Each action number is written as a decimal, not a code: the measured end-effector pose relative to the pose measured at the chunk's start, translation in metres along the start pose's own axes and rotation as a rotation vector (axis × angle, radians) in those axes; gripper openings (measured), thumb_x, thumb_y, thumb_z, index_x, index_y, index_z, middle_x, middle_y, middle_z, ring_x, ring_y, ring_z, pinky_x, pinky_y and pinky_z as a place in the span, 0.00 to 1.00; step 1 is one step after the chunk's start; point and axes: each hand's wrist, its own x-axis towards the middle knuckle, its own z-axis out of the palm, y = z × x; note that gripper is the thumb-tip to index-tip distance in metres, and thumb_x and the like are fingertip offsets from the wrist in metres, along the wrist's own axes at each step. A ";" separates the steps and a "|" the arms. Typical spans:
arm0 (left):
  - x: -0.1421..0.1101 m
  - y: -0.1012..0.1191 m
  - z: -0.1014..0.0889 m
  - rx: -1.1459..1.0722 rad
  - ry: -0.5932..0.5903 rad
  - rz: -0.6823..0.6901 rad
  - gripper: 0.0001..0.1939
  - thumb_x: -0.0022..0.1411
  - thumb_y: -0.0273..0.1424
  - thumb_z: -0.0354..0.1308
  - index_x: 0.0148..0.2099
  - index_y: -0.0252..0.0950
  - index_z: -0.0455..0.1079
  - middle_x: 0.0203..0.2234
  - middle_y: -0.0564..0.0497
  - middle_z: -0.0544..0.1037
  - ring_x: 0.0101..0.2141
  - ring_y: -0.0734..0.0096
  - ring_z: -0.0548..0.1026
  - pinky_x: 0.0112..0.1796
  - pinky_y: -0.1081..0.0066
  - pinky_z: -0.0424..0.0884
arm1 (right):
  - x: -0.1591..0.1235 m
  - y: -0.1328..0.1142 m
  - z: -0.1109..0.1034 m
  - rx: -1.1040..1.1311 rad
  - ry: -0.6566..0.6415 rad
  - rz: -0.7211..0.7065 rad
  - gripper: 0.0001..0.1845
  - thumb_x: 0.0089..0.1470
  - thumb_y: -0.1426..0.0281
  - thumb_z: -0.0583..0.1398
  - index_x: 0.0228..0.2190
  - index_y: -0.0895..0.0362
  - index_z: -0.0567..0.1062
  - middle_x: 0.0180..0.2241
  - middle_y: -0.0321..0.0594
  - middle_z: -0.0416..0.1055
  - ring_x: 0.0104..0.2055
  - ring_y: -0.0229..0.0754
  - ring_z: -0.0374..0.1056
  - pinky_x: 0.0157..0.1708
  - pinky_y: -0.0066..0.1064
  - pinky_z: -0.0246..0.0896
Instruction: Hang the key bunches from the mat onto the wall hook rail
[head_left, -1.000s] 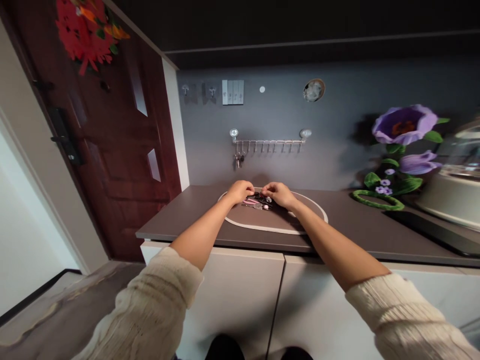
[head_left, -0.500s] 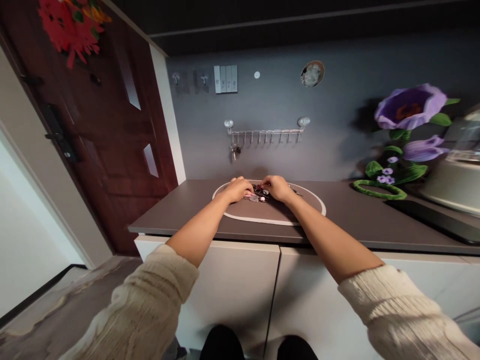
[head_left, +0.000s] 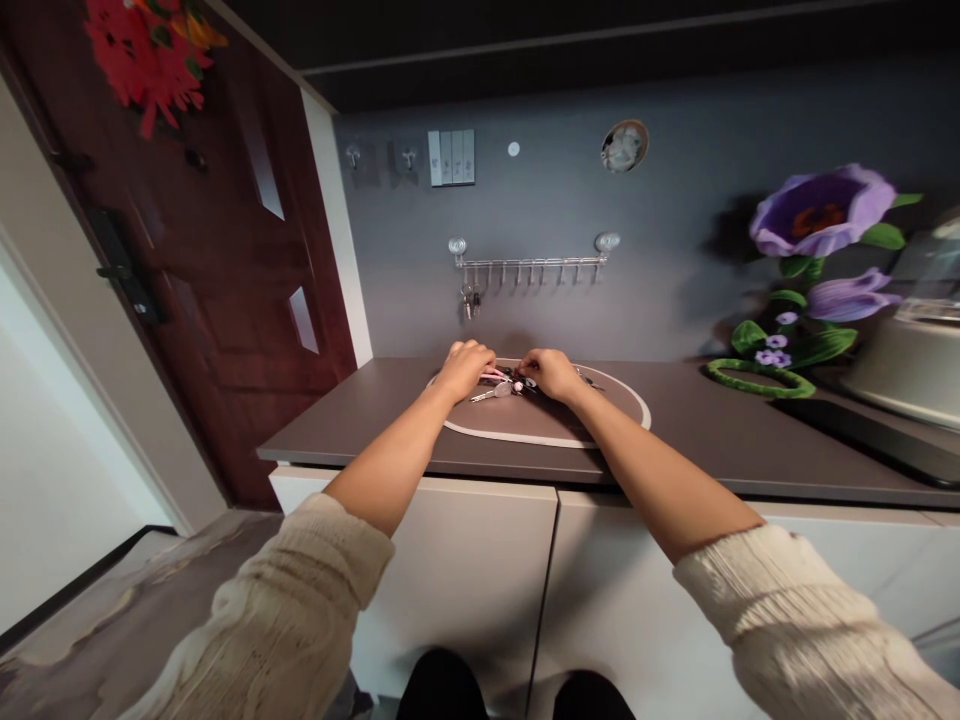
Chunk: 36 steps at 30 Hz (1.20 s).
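Note:
Over the left part of an oval mat [head_left: 555,425] with a pale rim, my left hand [head_left: 466,368] is closed, its fingertips on a pink strap of a bunch of keys [head_left: 501,389]. A silver key and a small pink-and-white charm lie on the mat between my hands. My right hand [head_left: 551,373] pinches at the dark, right-hand end of the same cluster; what exactly sits in those fingers is too small to make out. Part of another thin metal item [head_left: 590,380] shows beyond the right wrist.
A clear hook rail [head_left: 532,264] is fixed to the grey wall, with keys [head_left: 470,302] on its leftmost hook. Purple artificial flowers [head_left: 821,225] and a pale appliance [head_left: 911,365] stand at the right of the counter [head_left: 697,435]. A dark red door [head_left: 217,300] is at left.
My left hand has shifted slightly left and up, its fingers raised. The silver key now points left, more in the open. My right hand stays nearly in place.

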 end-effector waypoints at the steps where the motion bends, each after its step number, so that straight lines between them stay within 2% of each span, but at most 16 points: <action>1: 0.000 0.000 -0.001 0.002 0.014 -0.009 0.08 0.59 0.33 0.49 0.33 0.39 0.69 0.32 0.50 0.73 0.38 0.68 0.64 0.40 0.68 0.54 | 0.000 0.000 0.000 0.003 0.001 -0.001 0.07 0.47 0.74 0.57 0.28 0.56 0.76 0.29 0.40 0.74 0.31 0.38 0.66 0.30 0.24 0.53; 12: -0.001 0.003 -0.007 0.033 0.174 -0.115 0.10 0.61 0.35 0.47 0.34 0.38 0.67 0.32 0.50 0.72 0.37 0.67 0.65 0.39 0.68 0.53 | 0.000 -0.001 0.001 0.013 0.026 -0.046 0.07 0.48 0.74 0.56 0.28 0.57 0.75 0.29 0.40 0.73 0.30 0.37 0.65 0.31 0.24 0.52; 16: -0.001 0.004 -0.010 0.044 0.203 -0.155 0.09 0.61 0.33 0.46 0.36 0.39 0.67 0.34 0.49 0.72 0.39 0.67 0.65 0.41 0.67 0.53 | -0.003 -0.006 -0.002 0.081 0.050 -0.052 0.08 0.50 0.72 0.55 0.29 0.57 0.74 0.26 0.38 0.72 0.27 0.35 0.63 0.30 0.24 0.52; 20: -0.001 0.008 -0.014 0.038 0.244 -0.192 0.11 0.62 0.33 0.44 0.38 0.39 0.67 0.35 0.49 0.72 0.40 0.67 0.65 0.42 0.67 0.53 | -0.005 -0.013 -0.005 0.154 0.074 -0.078 0.09 0.51 0.70 0.54 0.29 0.57 0.74 0.27 0.38 0.71 0.28 0.35 0.62 0.31 0.24 0.53; 27: -0.002 0.013 -0.016 0.005 0.289 -0.186 0.13 0.63 0.34 0.41 0.39 0.39 0.67 0.36 0.48 0.72 0.40 0.66 0.66 0.43 0.66 0.53 | -0.007 -0.020 -0.005 0.239 0.186 -0.114 0.10 0.50 0.67 0.54 0.32 0.58 0.72 0.32 0.39 0.70 0.32 0.35 0.62 0.35 0.26 0.54; 32: -0.001 0.015 -0.016 -0.041 0.291 -0.159 0.14 0.63 0.34 0.41 0.40 0.38 0.66 0.37 0.48 0.72 0.41 0.67 0.66 0.44 0.67 0.55 | -0.005 -0.018 -0.002 0.285 0.263 -0.114 0.09 0.49 0.68 0.55 0.31 0.58 0.72 0.30 0.39 0.67 0.30 0.35 0.61 0.35 0.26 0.55; 36: -0.001 0.015 -0.015 -0.118 0.312 -0.188 0.13 0.63 0.32 0.42 0.43 0.37 0.66 0.39 0.48 0.72 0.41 0.69 0.67 0.43 0.71 0.58 | -0.003 -0.015 -0.001 0.319 0.307 -0.110 0.09 0.50 0.68 0.55 0.30 0.58 0.73 0.30 0.40 0.66 0.31 0.36 0.62 0.35 0.27 0.55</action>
